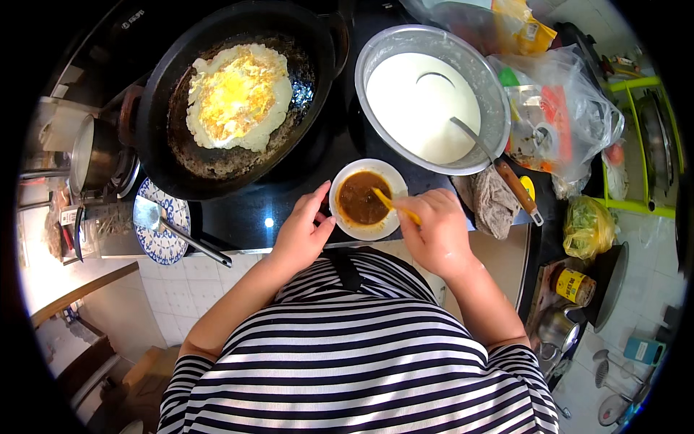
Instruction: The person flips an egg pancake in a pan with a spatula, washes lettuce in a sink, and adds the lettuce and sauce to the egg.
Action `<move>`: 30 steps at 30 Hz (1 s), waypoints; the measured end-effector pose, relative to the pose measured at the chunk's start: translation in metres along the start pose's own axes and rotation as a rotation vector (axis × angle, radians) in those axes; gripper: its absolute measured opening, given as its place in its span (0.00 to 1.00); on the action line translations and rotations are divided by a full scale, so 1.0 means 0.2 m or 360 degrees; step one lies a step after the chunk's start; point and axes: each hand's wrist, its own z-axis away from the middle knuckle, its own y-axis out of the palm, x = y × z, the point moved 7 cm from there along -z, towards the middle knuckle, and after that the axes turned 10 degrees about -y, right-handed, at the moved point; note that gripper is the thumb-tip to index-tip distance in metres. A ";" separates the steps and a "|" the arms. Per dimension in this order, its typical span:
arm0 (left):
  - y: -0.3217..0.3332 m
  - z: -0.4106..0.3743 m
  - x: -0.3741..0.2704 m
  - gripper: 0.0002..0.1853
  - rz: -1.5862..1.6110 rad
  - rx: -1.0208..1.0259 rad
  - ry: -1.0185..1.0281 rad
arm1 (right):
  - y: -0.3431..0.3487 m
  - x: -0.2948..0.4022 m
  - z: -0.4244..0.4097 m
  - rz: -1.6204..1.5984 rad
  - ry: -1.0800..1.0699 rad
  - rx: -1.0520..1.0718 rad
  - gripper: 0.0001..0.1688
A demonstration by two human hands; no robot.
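A white bowl (398, 183) of brown sauce (362, 198) sits near the counter's front edge. My left hand (304, 230) steadies its left side, thumb and fingers against the rim. In my right hand (436, 233) is a yellow-handled utensil (383, 198), its lower end dipped in the sauce. Up and to the left, a large black wok (222, 187) holds a flat pancake with egg (238, 97) spread over it. Beyond the bowl to the right stands a metal basin (374, 54) of white batter (417, 108), with a wooden-handled ladle (512, 182) leaning in it.
A metal spatula (190, 238) lies across a blue-and-white plate (176, 214) at left. A crumpled cloth (490, 203) is beside the basin. Plastic bags (574, 108), a yellow-lidded jar (574, 286) and a green rack (631, 141) crowd the right. A saucepan (97, 154) stands far left.
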 end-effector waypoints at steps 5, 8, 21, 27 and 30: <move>0.01 0.00 0.02 0.30 0.0007 0.0000 -0.0080 | 0.07 -0.04 0.03 -0.0121 0.0093 0.0008 0.10; 0.02 0.00 0.03 0.31 0.0010 0.0011 -0.0111 | 0.04 0.00 0.01 -0.0183 0.0099 -0.0091 0.09; 0.00 0.02 0.00 0.36 0.0011 -0.0032 -0.0049 | 0.11 0.03 -0.02 -0.0145 0.0074 0.0044 0.05; 0.01 0.03 -0.01 0.38 -0.0105 0.0008 -0.0043 | 0.12 0.01 0.03 -0.0200 0.0074 -0.0052 0.09; 0.00 0.03 -0.02 0.37 -0.0184 0.0005 -0.0001 | 0.00 0.01 0.02 -0.0145 0.0089 -0.0170 0.09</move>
